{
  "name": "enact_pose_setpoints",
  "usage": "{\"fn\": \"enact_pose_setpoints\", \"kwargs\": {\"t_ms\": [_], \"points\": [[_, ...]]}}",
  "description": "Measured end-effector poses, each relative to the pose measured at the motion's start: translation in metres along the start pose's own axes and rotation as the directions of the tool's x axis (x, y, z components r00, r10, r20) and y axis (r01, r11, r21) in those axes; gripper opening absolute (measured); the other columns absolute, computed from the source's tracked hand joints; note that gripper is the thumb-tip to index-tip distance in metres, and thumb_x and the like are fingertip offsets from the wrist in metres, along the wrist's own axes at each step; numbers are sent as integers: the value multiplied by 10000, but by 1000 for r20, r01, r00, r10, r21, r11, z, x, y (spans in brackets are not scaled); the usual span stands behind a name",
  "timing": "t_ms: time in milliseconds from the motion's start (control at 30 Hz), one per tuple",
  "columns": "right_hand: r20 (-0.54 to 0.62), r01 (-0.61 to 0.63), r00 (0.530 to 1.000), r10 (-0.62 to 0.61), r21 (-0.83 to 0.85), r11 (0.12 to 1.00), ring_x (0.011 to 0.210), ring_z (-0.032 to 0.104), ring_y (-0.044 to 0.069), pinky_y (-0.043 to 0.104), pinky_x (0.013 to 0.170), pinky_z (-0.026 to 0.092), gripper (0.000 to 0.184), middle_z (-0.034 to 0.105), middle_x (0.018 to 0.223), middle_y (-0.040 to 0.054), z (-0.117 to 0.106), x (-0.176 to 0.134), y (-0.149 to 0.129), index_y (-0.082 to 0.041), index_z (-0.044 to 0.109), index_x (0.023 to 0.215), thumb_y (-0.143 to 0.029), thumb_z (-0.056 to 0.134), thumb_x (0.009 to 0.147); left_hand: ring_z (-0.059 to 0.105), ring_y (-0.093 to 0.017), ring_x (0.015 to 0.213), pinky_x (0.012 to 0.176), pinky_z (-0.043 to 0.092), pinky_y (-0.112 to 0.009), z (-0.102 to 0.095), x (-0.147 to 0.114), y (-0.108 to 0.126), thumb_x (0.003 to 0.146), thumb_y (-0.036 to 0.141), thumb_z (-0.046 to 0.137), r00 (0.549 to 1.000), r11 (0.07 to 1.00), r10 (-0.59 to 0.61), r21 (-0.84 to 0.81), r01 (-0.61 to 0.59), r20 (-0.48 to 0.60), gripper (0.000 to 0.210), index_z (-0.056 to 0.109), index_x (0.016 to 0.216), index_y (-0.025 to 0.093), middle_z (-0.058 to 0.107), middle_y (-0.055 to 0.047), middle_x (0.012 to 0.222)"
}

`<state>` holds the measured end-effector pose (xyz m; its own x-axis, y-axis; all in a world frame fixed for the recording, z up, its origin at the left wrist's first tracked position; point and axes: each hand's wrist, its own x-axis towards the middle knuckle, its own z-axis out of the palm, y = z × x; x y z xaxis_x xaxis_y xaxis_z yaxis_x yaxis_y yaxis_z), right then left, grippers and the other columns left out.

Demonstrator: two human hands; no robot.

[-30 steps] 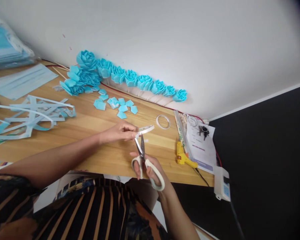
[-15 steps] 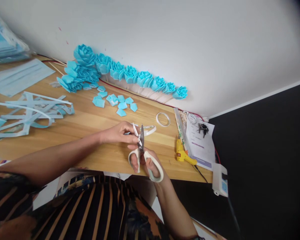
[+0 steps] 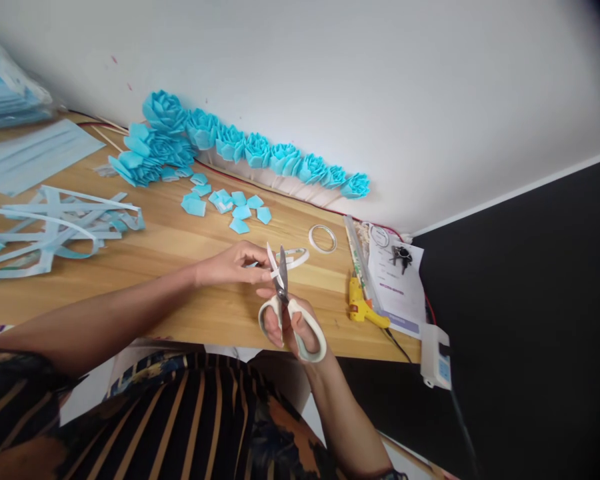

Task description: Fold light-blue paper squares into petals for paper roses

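My right hand [image 3: 293,328] is wrapped round the white handles of a pair of scissors [image 3: 281,291]. The scissor blades stand apart and point away from me. My left hand [image 3: 235,265] is closed beside the blades. Its fingers pinch a narrow strip of white tape [image 3: 276,274], which lies between the blades. A sliver of blue shows among those fingers, mostly hidden. Just past the blades is a roll of white tape [image 3: 303,257]; I cannot tell whether it touches the table. Several blue cut petals [image 3: 241,212] lie farther back.
Blue fabric roses [image 3: 259,151] on sticks line the wall. On the left are loose pale blue strips [image 3: 55,230], a flat sheet [image 3: 37,155] and a bagged stack [image 3: 7,87]. To the right lie another tape roll [image 3: 323,228], a yellow glue gun [image 3: 365,310], papers [image 3: 395,287] and keys [image 3: 403,259].
The view has shifted slightly, so the table's things sit a little farther left. The scissors have tilted a little, and the left fingers have shifted slightly along the blades.
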<state>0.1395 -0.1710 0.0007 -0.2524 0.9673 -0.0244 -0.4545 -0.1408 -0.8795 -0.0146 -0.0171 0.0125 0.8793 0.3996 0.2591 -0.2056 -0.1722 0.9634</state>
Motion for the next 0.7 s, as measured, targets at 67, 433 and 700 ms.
{"fn": "enact_pose_setpoints", "kwargs": {"t_ms": [67, 433, 700], "points": [[-34, -13, 999, 12, 0, 1000, 482, 337, 71, 218, 402, 285, 569, 476, 682, -14, 0, -1, -1, -157, 630, 1174, -592, 655, 807, 526, -131, 657, 619, 424, -232, -1, -1, 2, 867, 409, 617, 999, 999, -44, -10, 44, 4, 307, 674, 783, 120, 586, -27, 680], [-100, -195, 978, 181, -169, 966, 422, 375, 48, 203, 388, 297, 530, 527, 606, -51, 3, -5, -3, -173, 685, 1172, -402, 782, 704, 490, -102, 602, 551, 367, -201, 4, 2, -3, 878, 369, 591, 989, 989, -127, 67, 132, -72, 275, 684, 793, 125, 583, -10, 672], [-213, -134, 974, 73, -288, 948, 691, 533, 99, 219, 592, 439, 678, 669, 940, 20, -1, -21, -29, -307, 529, 1357, -253, 772, 726, 572, -135, 694, 653, 423, -230, 2, 4, -3, 912, 382, 564, 996, 944, 15, 329, 16, -93, 306, 707, 803, 135, 644, -38, 746]]}}
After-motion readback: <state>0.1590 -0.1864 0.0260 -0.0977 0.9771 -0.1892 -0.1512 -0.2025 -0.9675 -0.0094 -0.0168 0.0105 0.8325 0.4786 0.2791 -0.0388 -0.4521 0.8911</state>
